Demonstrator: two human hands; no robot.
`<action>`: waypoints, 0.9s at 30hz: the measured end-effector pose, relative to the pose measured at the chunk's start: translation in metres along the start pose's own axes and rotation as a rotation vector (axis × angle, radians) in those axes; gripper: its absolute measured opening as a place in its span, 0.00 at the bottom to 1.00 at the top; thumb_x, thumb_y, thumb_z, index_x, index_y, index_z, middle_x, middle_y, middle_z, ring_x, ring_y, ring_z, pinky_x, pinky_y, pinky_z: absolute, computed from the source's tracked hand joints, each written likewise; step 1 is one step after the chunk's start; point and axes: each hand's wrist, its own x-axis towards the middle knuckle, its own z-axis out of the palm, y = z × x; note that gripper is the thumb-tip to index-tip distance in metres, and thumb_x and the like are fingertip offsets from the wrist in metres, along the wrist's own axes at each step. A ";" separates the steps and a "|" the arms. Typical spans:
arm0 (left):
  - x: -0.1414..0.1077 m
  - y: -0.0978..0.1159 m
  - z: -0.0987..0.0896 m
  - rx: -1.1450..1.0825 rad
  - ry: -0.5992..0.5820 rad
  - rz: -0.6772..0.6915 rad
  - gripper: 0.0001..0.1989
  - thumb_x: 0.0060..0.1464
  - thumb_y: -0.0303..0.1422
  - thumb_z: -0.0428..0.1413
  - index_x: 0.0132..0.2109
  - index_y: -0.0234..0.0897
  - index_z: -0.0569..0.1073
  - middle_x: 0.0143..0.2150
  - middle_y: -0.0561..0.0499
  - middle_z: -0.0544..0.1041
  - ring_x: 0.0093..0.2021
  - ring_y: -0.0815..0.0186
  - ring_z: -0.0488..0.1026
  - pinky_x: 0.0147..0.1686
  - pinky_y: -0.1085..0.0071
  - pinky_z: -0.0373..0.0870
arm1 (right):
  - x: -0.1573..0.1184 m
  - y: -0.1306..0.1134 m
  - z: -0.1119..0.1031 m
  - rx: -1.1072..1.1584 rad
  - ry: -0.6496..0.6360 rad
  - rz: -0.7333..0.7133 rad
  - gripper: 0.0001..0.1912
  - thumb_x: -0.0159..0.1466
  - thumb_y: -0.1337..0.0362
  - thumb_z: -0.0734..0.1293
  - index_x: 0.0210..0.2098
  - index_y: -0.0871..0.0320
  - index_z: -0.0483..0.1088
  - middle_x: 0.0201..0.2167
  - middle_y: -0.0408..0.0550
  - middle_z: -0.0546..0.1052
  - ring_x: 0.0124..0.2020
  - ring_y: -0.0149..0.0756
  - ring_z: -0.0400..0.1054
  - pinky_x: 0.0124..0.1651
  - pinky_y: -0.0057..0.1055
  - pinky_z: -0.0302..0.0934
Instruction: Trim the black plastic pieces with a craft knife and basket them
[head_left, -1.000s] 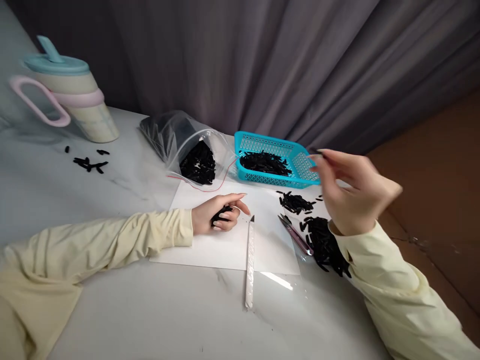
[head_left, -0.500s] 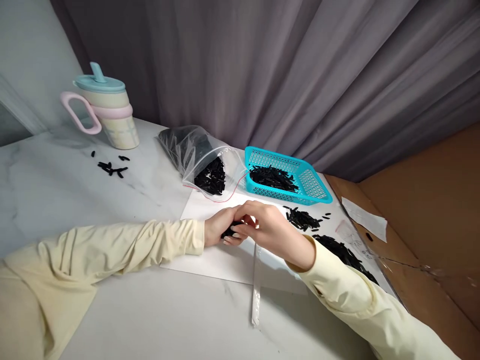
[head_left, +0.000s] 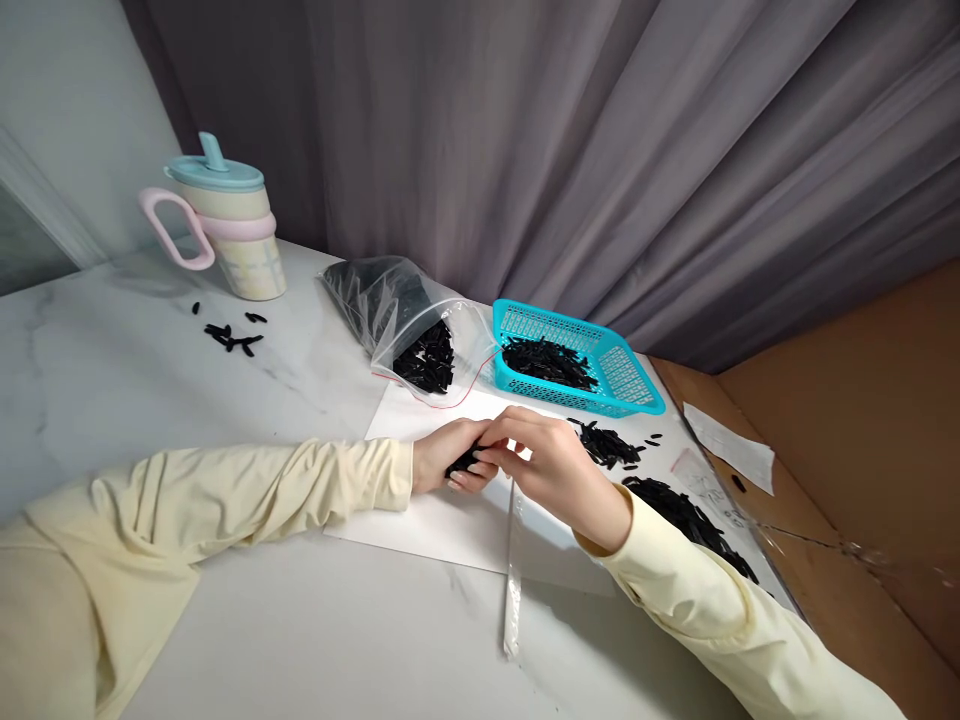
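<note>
Several small, narrow black pieces (head_left: 466, 460) lie in my left hand (head_left: 442, 452), whose fingers are curled round them above the white paper (head_left: 450, 525). My right hand (head_left: 551, 465) reaches across from the right, thumb and fingers pinched together at the bunch. Whatever sits between those fingertips is too small and covered to make out. Behind the hands, an unsealed clear zip bag (head_left: 386, 300) holds more such black pieces. Beside it, a blue plastic basket (head_left: 626, 370) contains a heap of them.
Loose black pieces form a small pile (head_left: 607, 445) and a larger pile (head_left: 690, 520) on the right. A lidded cup (head_left: 244, 235) stands back left near a few scattered pieces (head_left: 229, 338). A narrow clear plastic strip (head_left: 513, 600) lies in front; brown cardboard (head_left: 862, 430) borders the table.
The view has shifted slightly, so the cup and bag appear a little further right. Both hands stay together over the paper, with the right fingers moved slightly at the bunch.
</note>
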 end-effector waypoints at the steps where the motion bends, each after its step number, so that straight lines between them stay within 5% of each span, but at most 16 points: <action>1: 0.000 0.000 0.000 0.005 0.002 0.007 0.16 0.54 0.38 0.43 0.21 0.37 0.57 0.12 0.59 0.52 0.10 0.76 0.43 0.08 0.80 0.41 | -0.002 0.000 -0.002 -0.001 0.022 -0.010 0.07 0.57 0.78 0.63 0.29 0.61 0.70 0.26 0.47 0.72 0.27 0.31 0.64 0.31 0.27 0.59; 8: -0.003 -0.002 0.003 0.081 0.036 0.034 0.18 0.52 0.41 0.51 0.22 0.33 0.65 0.12 0.60 0.53 0.10 0.77 0.46 0.10 0.79 0.40 | -0.036 -0.012 -0.017 0.004 0.206 -0.054 0.04 0.61 0.71 0.63 0.32 0.57 0.69 0.27 0.45 0.75 0.27 0.30 0.70 0.31 0.23 0.63; 15: -0.007 -0.002 0.003 0.273 -0.115 0.068 0.17 0.49 0.40 0.57 0.21 0.30 0.70 0.11 0.60 0.55 0.10 0.78 0.49 0.11 0.77 0.42 | -0.088 0.002 0.005 0.028 0.364 0.191 0.12 0.61 0.56 0.63 0.27 0.54 0.73 0.22 0.42 0.77 0.17 0.28 0.70 0.18 0.18 0.64; 22: -0.013 -0.001 0.010 0.451 -0.108 0.043 0.18 0.48 0.43 0.58 0.23 0.31 0.70 0.11 0.62 0.55 0.11 0.78 0.48 0.13 0.76 0.44 | -0.095 0.001 0.014 0.368 0.397 0.431 0.10 0.59 0.57 0.65 0.28 0.57 0.74 0.19 0.43 0.76 0.16 0.31 0.69 0.20 0.21 0.67; 27: -0.012 -0.003 0.011 0.617 -0.093 0.031 0.23 0.53 0.46 0.52 0.21 0.31 0.69 0.10 0.60 0.56 0.11 0.78 0.50 0.14 0.76 0.47 | -0.094 -0.005 0.021 0.438 0.405 0.433 0.07 0.61 0.63 0.65 0.30 0.59 0.73 0.20 0.44 0.76 0.18 0.30 0.69 0.22 0.23 0.65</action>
